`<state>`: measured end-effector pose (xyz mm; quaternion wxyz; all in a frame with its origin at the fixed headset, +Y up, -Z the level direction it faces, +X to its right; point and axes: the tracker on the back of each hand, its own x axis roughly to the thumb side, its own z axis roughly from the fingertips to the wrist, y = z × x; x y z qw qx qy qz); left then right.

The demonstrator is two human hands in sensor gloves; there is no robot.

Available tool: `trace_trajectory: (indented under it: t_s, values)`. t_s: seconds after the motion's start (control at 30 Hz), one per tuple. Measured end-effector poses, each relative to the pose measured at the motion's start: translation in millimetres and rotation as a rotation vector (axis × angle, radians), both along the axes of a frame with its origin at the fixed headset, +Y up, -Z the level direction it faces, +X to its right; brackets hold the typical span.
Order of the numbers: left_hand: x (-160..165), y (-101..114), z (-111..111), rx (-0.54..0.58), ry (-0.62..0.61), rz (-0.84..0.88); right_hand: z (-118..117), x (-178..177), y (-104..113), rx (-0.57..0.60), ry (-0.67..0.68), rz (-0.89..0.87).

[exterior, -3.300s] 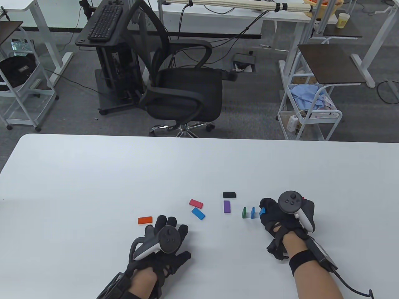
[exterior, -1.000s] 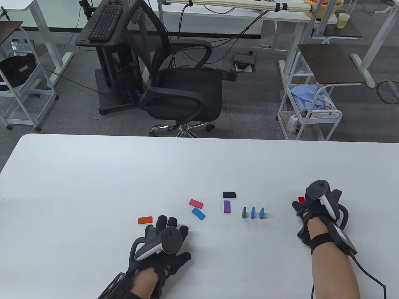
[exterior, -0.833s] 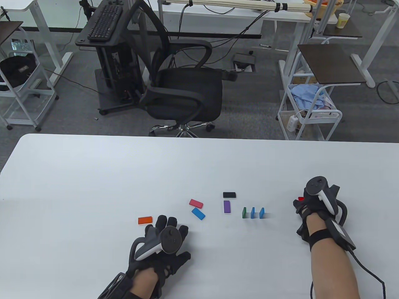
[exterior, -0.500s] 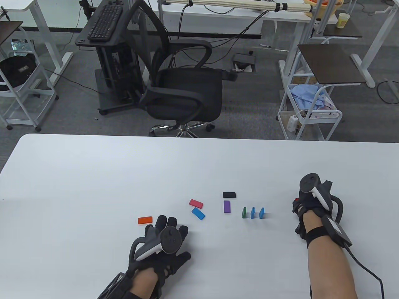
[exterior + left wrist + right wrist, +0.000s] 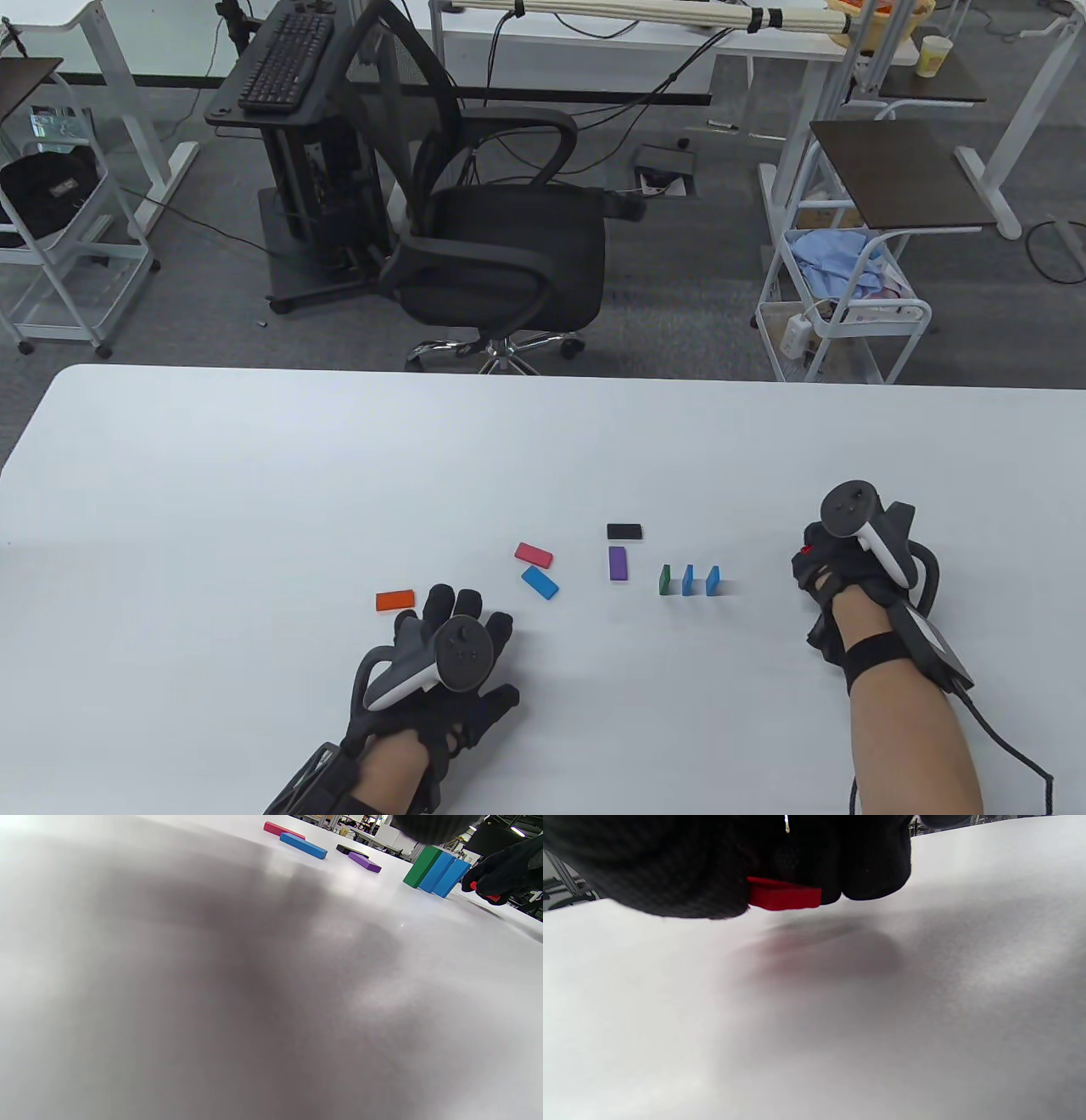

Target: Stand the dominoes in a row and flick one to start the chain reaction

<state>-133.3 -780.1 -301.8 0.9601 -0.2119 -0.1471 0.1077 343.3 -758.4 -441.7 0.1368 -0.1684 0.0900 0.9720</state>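
A green domino [image 5: 665,580] and two blue dominoes [image 5: 688,580] [image 5: 713,581] stand in a short row on the white table [image 5: 254,475]. Lying flat are a purple domino [image 5: 618,563], a black domino [image 5: 624,531], a pink domino [image 5: 534,555], another blue domino [image 5: 540,582] and an orange domino [image 5: 395,600]. My right hand [image 5: 816,560], to the right of the row, pinches a red domino [image 5: 784,895] just above the table. My left hand [image 5: 458,624] rests flat on the table near the orange domino, fingers spread.
A black office chair [image 5: 492,246] stands beyond the table's far edge. A white wire cart [image 5: 840,306] is at the back right. The far half of the table is bare white surface.
My right hand left the standing row, moved right to the red domino and picked it up; it now sits slightly lower and nearer. The left hand has not moved.
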Motion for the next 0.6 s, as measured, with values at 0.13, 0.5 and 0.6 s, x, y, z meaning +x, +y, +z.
trace_trajectory:
  t_s: [0.13, 0.5, 0.6]
  values:
    - [-1.1, 0.3, -0.1, 0.002, 0.003, 0.005, 5.4, -2.4, 10.4, 0.003, 0.033, -0.062]
    - [-2.5, 0.8, -0.3, 0.003, 0.0, 0.014, 32.4, -16.0, 33.1, 0.083, 0.135, -0.147]
    - [-2.2, 0.8, -0.2, 0.006, -0.005, 0.017, 39.1, -17.9, 34.5, 0.107, 0.149, -0.163]
